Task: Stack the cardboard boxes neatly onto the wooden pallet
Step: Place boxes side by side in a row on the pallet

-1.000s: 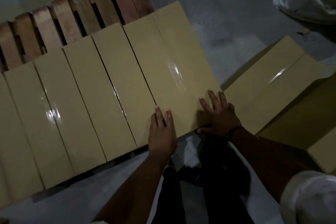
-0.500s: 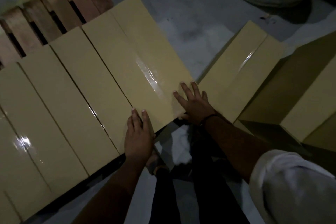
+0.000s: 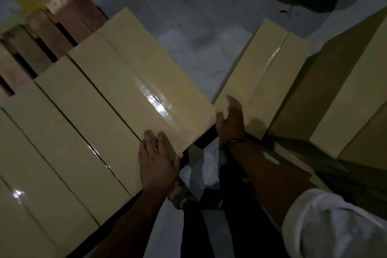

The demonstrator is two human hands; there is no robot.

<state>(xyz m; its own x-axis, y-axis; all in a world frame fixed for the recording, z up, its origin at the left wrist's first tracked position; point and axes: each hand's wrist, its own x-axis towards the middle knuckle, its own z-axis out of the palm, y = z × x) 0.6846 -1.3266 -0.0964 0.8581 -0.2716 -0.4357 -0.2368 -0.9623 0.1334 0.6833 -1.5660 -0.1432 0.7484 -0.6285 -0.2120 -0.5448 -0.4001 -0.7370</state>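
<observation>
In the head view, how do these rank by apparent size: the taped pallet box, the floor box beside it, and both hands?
1. taped pallet box
2. floor box
3. left hand and right hand: these look about alike, so I won't rank them.

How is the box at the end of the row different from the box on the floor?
The end box lies on the wooden pallet, tight against its neighbour; the floor box sits alone on the floor. The left hand rests on the end box; whether the right hand touches the floor box is unclear. Both are tan cardboard with shiny tape.
</observation>
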